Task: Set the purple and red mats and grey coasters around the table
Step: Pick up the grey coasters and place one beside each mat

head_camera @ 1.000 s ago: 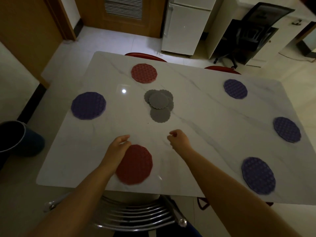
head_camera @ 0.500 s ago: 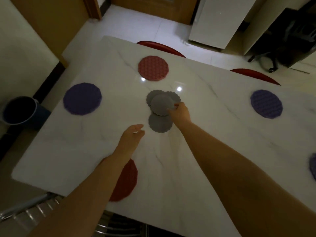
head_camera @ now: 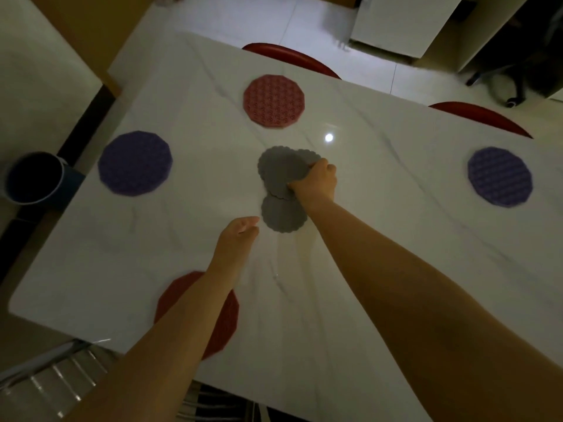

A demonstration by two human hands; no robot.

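Note:
Several grey scalloped coasters lie overlapping in the middle of the white marble table (head_camera: 380, 239). My right hand (head_camera: 316, 182) grips the right edge of the top coaster stack (head_camera: 281, 170). One grey coaster (head_camera: 281, 216) lies flat just below that stack. My left hand (head_camera: 239, 234) hovers beside this lower coaster, fingers loosely curled and holding nothing. A red mat (head_camera: 273, 101) lies at the far side, and a second red mat (head_camera: 224, 318) at the near edge sits partly under my left forearm. Purple mats lie at the left (head_camera: 135, 162) and right (head_camera: 499, 176).
Two red chair backs (head_camera: 292, 57) (head_camera: 484, 115) stand behind the far edge. A metal chair frame (head_camera: 51, 376) is at the near edge. A dark bucket (head_camera: 32, 178) stands on the floor to the left. White cabinets are beyond the table.
My right hand has reached forward from the near side onto the grey coaster stack and closed on its edge. My left hand left the near red mat and moved toward the lower coaster.

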